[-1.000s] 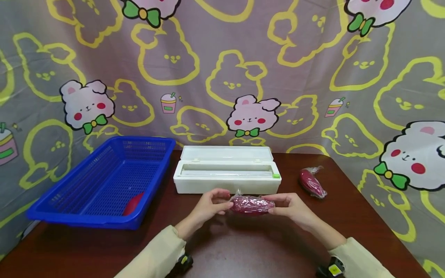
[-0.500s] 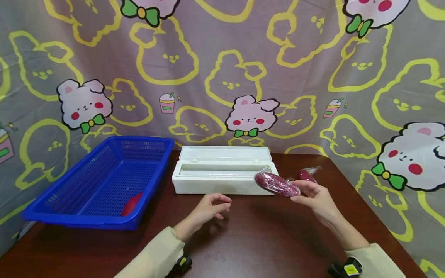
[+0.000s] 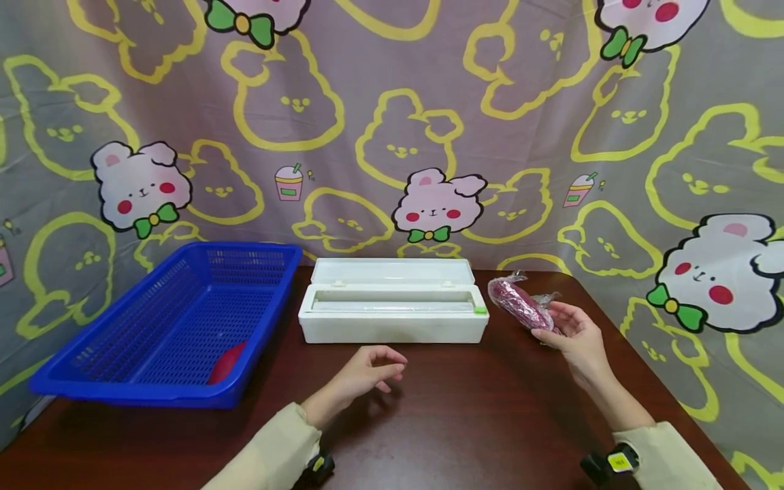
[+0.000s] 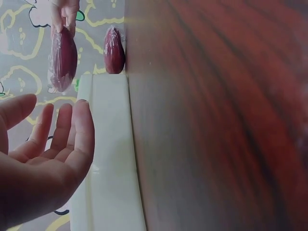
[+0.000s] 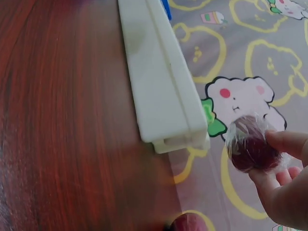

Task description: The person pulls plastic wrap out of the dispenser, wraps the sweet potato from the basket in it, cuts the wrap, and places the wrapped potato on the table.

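My right hand [image 3: 580, 344] grips one end of a purple-red sweet potato [image 3: 519, 303] wrapped in cling film, between thumb and fingers. In the right wrist view, the held sweet potato [image 5: 248, 144] points its wrapped end at the camera. A second wrapped sweet potato [image 4: 114, 50] stands on the table beyond the box in the left wrist view; in the head view the held one and my hand mostly hide it. My left hand [image 3: 366, 378] hovers over the table in front of the box, fingers loosely bent, nothing in it.
A white cling film box [image 3: 392, 330] with its lid raised and a film roll inside stands at the back middle. To the left is a blue plastic basket [image 3: 131, 393] with a red sweet potato [image 3: 228, 363] in it. A patterned curtain [image 3: 343, 156] hangs behind the brown table.
My left hand has let go of the wrapped sweet potato. My right hand has carried it rightward, past the box, to over the second wrapped one.
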The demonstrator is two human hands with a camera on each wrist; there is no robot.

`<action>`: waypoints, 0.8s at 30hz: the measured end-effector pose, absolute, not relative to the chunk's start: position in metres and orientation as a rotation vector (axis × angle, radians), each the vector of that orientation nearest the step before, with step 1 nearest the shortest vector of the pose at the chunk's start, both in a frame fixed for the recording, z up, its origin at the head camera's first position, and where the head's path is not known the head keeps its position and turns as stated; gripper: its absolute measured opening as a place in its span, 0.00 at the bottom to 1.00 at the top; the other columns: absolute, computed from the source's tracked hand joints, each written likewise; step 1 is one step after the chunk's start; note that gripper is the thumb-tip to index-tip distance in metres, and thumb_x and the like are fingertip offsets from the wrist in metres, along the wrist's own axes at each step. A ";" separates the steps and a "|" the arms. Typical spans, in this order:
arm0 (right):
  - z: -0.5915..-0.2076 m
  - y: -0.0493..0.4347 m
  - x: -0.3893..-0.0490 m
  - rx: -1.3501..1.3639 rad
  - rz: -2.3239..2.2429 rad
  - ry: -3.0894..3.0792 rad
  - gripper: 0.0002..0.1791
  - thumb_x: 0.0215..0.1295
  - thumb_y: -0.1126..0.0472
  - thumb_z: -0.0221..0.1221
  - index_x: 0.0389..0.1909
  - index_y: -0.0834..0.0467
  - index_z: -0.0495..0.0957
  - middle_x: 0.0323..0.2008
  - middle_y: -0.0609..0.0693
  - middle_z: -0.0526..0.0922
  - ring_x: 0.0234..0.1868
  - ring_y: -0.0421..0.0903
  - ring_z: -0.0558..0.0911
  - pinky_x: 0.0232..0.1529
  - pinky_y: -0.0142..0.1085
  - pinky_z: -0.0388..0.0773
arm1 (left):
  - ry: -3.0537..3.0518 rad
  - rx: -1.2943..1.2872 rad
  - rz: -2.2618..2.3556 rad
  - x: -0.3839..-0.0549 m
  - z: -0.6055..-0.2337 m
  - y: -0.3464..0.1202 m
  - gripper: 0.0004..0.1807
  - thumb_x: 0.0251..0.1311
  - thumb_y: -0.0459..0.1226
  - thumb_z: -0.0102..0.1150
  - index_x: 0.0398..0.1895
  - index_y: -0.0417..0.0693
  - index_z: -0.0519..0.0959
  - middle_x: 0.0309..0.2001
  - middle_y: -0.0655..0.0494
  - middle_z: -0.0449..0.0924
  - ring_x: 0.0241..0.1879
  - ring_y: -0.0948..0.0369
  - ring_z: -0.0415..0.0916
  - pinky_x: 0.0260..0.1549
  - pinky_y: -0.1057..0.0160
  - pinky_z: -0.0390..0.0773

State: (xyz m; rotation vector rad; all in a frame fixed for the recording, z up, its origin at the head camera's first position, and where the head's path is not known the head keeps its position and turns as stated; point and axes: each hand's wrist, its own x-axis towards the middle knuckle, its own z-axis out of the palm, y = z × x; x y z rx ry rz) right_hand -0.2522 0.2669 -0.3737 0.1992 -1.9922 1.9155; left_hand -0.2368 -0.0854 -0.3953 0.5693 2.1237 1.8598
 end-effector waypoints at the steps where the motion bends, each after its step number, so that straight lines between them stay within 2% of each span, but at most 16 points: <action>1: -0.375 0.267 -0.254 0.184 1.892 -2.011 0.28 0.44 0.69 0.68 0.48 0.67 0.69 0.38 0.45 0.75 0.40 0.35 0.74 0.37 0.21 0.71 | 2.124 0.572 1.857 -0.236 -0.395 -0.086 0.16 0.59 0.33 0.53 0.43 0.25 0.72 0.37 0.40 0.77 0.36 0.50 0.77 0.27 0.55 0.77; 7: -0.369 0.257 -0.256 0.006 1.591 -2.262 0.29 0.47 0.67 0.67 0.50 0.72 0.67 0.35 0.42 0.73 0.34 0.32 0.72 0.31 0.22 0.72 | 2.128 0.580 1.840 -0.234 -0.392 -0.085 0.16 0.58 0.33 0.53 0.43 0.25 0.73 0.38 0.40 0.76 0.36 0.49 0.77 0.27 0.56 0.77; 13: -0.374 0.251 -0.268 -0.084 1.508 -2.358 0.26 0.47 0.69 0.65 0.48 0.72 0.70 0.39 0.60 0.75 0.33 0.36 0.71 0.28 0.23 0.72 | 2.113 0.586 1.814 -0.233 -0.393 -0.086 0.15 0.58 0.33 0.54 0.42 0.26 0.73 0.39 0.37 0.76 0.36 0.48 0.77 0.26 0.59 0.77; 16: -0.380 0.249 -0.274 -0.081 1.426 -2.429 0.24 0.47 0.69 0.65 0.47 0.72 0.71 0.42 0.66 0.74 0.35 0.43 0.72 0.28 0.23 0.70 | 2.096 0.589 1.808 -0.234 -0.394 -0.086 0.15 0.58 0.32 0.53 0.42 0.25 0.73 0.38 0.36 0.76 0.36 0.48 0.77 0.26 0.59 0.77; 18: -0.384 0.248 -0.277 -0.071 1.348 -2.481 0.23 0.47 0.68 0.65 0.45 0.71 0.72 0.42 0.67 0.75 0.37 0.49 0.73 0.29 0.24 0.70 | 2.088 0.590 1.808 -0.235 -0.395 -0.087 0.14 0.59 0.32 0.53 0.41 0.25 0.73 0.38 0.36 0.76 0.36 0.48 0.77 0.26 0.58 0.77; 22: -0.390 0.247 -0.283 -0.073 1.234 -2.547 0.23 0.46 0.65 0.67 0.44 0.70 0.74 0.41 0.67 0.75 0.39 0.55 0.72 0.33 0.34 0.69 | 2.086 0.604 1.790 -0.235 -0.395 -0.087 0.14 0.59 0.32 0.53 0.41 0.25 0.74 0.38 0.36 0.77 0.36 0.48 0.77 0.26 0.57 0.77; 24: -0.392 0.247 -0.285 -0.079 1.216 -2.572 0.23 0.46 0.65 0.67 0.44 0.70 0.74 0.41 0.67 0.75 0.40 0.57 0.72 0.40 0.44 0.67 | 2.091 0.613 1.773 -0.235 -0.394 -0.087 0.14 0.58 0.32 0.53 0.41 0.25 0.74 0.38 0.37 0.77 0.35 0.49 0.77 0.25 0.57 0.77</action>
